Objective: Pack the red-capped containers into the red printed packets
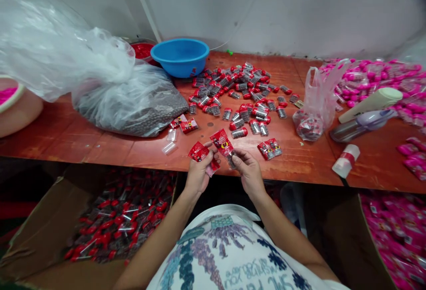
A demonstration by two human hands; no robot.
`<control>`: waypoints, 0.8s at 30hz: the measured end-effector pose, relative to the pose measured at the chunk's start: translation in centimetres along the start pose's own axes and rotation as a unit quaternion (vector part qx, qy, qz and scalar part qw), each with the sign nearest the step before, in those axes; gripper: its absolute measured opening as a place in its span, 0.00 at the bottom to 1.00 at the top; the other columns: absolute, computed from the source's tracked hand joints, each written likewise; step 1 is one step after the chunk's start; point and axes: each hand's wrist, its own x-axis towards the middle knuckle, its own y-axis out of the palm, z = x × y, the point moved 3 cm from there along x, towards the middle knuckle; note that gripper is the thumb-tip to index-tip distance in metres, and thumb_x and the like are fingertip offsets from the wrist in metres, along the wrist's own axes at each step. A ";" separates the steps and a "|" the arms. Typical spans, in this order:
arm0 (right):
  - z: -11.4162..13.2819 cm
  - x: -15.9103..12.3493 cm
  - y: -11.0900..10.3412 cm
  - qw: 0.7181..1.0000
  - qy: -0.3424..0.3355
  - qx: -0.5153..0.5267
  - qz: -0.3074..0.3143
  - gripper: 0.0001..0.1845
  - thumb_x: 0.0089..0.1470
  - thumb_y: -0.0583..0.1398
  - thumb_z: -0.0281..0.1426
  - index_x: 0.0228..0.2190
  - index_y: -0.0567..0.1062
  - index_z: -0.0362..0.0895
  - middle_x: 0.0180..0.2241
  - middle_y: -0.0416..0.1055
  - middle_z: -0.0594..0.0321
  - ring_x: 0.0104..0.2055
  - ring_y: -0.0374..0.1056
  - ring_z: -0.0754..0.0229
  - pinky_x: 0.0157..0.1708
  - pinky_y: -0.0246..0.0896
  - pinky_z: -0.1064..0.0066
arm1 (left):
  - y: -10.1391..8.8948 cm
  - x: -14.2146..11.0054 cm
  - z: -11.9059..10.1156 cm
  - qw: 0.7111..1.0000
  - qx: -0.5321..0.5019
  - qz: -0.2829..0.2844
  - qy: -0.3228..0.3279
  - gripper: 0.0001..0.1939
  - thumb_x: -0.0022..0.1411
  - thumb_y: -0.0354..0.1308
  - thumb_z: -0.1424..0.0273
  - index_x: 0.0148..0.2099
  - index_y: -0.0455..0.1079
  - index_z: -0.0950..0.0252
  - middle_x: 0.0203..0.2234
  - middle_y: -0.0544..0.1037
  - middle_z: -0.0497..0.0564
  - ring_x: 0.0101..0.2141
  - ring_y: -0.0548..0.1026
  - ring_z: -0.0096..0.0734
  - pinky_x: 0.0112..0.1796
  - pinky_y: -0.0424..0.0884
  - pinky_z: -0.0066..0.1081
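Observation:
My left hand (199,172) is closed on several flat red printed wrappers (199,151), fanned a little at the table's front edge. My right hand (249,170) pinches the lower end of a small clear tube of dark beads (230,158). A red printed wrapper (222,142) covers the tube's upper part, and my left fingertips are close to its side; whether they touch it I cannot tell. To the right lie more red wrappers (269,149). Beyond my hands spreads a pile of clear bead tubes with red caps (239,87).
A clear bag of dark beads (140,103) sits left, with small red packets (188,125) and clear empty tubes (169,148) near it. Behind stands a blue basin (179,55). Rightward are a plastic bag (313,117), bottles (361,126) and pink items (376,77). Below left, a carton (40,228) holds red-capped tubes.

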 end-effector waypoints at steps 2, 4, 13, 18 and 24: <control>-0.2 -0.1 0.1 1.000 0.006 -0.004 0.003 0.15 0.44 0.67 0.34 0.37 0.76 0.46 0.35 0.74 0.65 0.32 0.68 0.63 0.26 0.67 0.74 | 0.1 -0.1 0.1 1.000 0.015 -0.011 0.012 0.16 0.46 0.69 0.71 0.40 0.72 0.65 0.25 0.76 0.46 0.23 0.73 0.23 0.26 0.71 0.25; -0.3 -0.2 0.3 1.000 0.002 -0.014 0.009 0.15 0.45 0.67 0.34 0.37 0.76 0.46 0.35 0.74 0.65 0.33 0.68 0.63 0.27 0.67 0.73 | 0.4 -0.3 0.2 0.998 0.054 -0.015 0.031 0.15 0.45 0.69 0.71 0.36 0.72 0.66 0.23 0.75 0.45 0.21 0.71 0.23 0.24 0.70 0.24; -0.9 -1.1 0.6 0.983 -0.121 -0.133 -0.018 0.14 0.48 0.65 0.33 0.39 0.73 0.47 0.37 0.72 0.64 0.38 0.69 0.61 0.40 0.67 0.66 | 1.9 -1.7 -0.6 0.967 0.187 -0.013 0.174 0.10 0.46 0.67 0.73 0.34 0.74 0.66 0.27 0.78 0.47 0.29 0.74 0.28 0.33 0.71 0.27; -0.7 -1.4 0.8 0.979 -0.138 -0.146 -0.019 0.13 0.48 0.65 0.31 0.38 0.74 0.47 0.36 0.72 0.65 0.38 0.69 0.62 0.42 0.66 0.68 | 1.6 -1.6 -0.5 0.966 0.186 -0.015 0.181 0.10 0.46 0.68 0.73 0.34 0.74 0.65 0.25 0.77 0.45 0.26 0.73 0.26 0.31 0.70 0.26; -0.5 -1.0 0.8 0.999 -0.033 -0.034 0.009 0.13 0.45 0.67 0.30 0.35 0.75 0.46 0.32 0.75 0.67 0.33 0.70 0.63 0.33 0.69 0.71 | 0.8 -1.4 -0.6 0.974 0.170 -0.016 0.152 0.09 0.45 0.68 0.72 0.32 0.75 0.66 0.23 0.76 0.46 0.24 0.72 0.25 0.26 0.69 0.25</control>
